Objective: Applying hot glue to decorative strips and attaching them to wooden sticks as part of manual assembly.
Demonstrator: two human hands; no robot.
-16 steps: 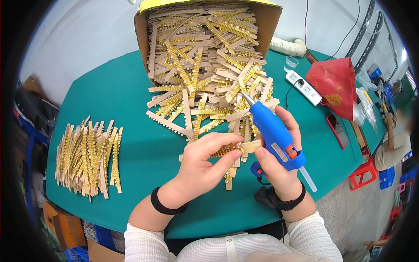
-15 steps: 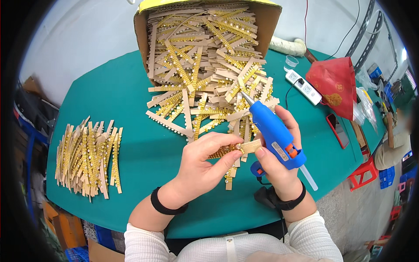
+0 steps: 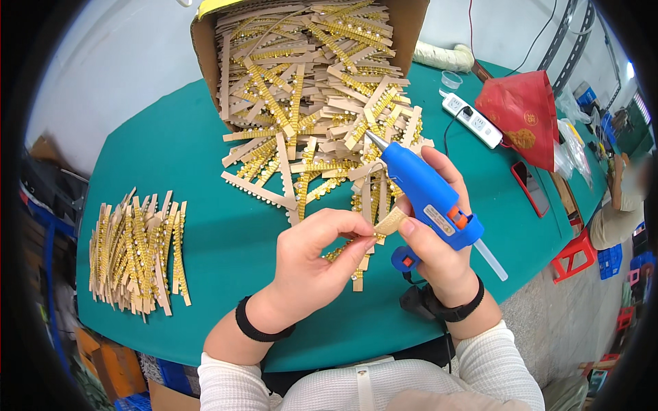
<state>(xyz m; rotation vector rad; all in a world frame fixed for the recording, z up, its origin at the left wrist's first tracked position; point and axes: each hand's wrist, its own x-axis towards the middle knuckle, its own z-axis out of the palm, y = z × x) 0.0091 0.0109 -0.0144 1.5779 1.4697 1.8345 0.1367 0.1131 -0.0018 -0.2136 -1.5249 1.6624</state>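
A blue hot glue gun (image 3: 423, 186) is in my right hand (image 3: 444, 267), its nozzle tilted up and left and a clear glue stick jutting from its rear. The thumb and fingers of that same hand pinch one end of a short tan strip (image 3: 391, 221), which looks slightly bent. My left hand (image 3: 307, 255) is closed in a pinch on the strip's other end, and its fingertips hide part of it. Just beyond both hands lies a loose heap of tan strips with gold trim and white beads (image 3: 322, 161), spilling from a tipped cardboard box (image 3: 414, 31).
A neater bundle of trimmed strips (image 3: 140, 250) lies on the green tabletop (image 3: 226, 274) at left. On the right are a white power strip (image 3: 473, 122), a red bag (image 3: 524, 113), a phone (image 3: 530, 190) and a small clear cup (image 3: 452, 80). A person sits farther right.
The strip's end has tilted and bent upward between my hands, and the gold trim by my left fingertips shows less. The whole view has shifted slightly.
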